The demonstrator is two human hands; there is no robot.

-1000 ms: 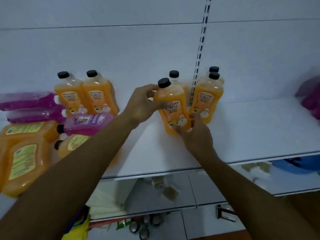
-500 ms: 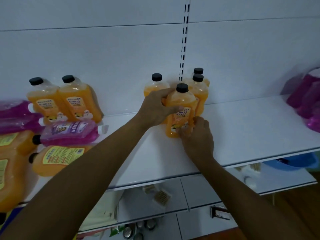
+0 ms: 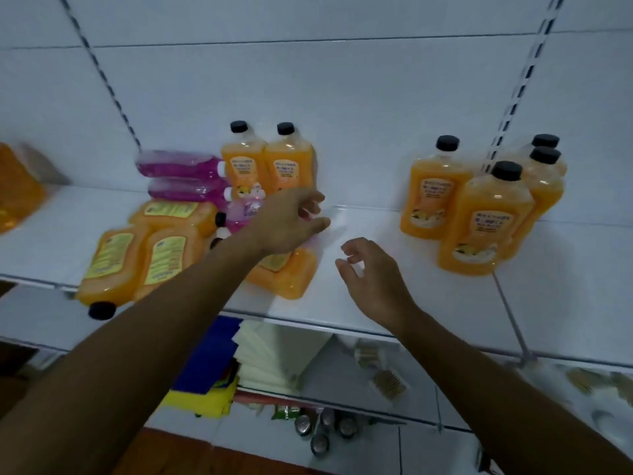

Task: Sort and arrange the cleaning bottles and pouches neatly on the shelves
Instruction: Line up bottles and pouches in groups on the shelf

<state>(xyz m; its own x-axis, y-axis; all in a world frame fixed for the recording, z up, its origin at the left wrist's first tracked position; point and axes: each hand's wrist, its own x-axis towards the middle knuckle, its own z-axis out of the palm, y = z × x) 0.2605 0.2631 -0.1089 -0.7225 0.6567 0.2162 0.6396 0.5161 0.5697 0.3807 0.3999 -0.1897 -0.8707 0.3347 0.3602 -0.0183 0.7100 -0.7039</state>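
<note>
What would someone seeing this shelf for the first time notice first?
Probably the cluster of upright orange bottles standing at the right of the white shelf, against the back wall. Next, the untidy heap at the left, where orange bottles lying flat sit under stacked pink bottles. Between the two groups, the left hand reaches toward the heap and the right hand hovers over bare shelf, both holding nothing.

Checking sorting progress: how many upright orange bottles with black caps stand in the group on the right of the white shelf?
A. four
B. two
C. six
A: four upright orange bottles with black caps cluster on the right of the white shelf; neither hand touches them.
</note>
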